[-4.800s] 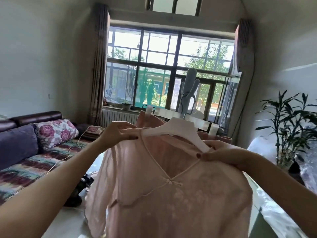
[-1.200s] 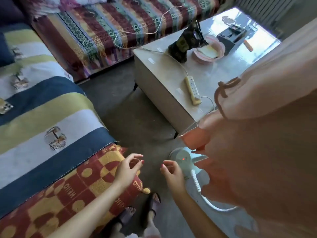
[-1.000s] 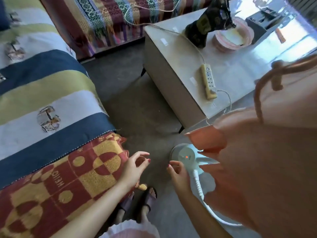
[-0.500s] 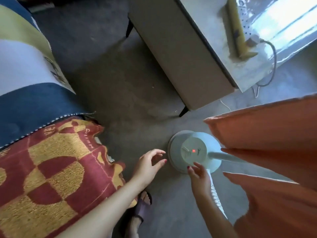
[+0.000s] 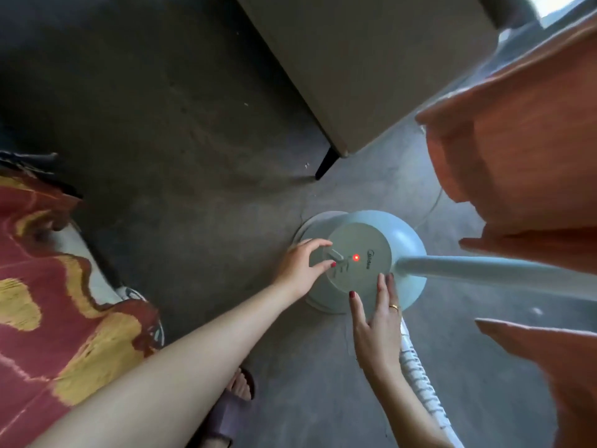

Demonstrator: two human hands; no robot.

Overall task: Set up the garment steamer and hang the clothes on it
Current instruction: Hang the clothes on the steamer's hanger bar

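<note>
The round pale-blue steamer base stands on the grey floor, a red light glowing on its top dial. My left hand reaches to the dial's left side, thumb and fingers curved around the small knob there. My right hand lies flat with straight fingers against the base's near edge. The steamer pole rises to the right. A peach garment hangs close on the right. A white ribbed hose runs beside my right forearm.
A beige low table with a black leg stands behind the base. A red and yellow blanket covers the sofa at left. My foot in a purple slipper is near the bottom.
I have bent lower toward the base. My left hand moved right onto the dial's knob. My right hand went from the dial's edge to lying flat on the base's near side.
</note>
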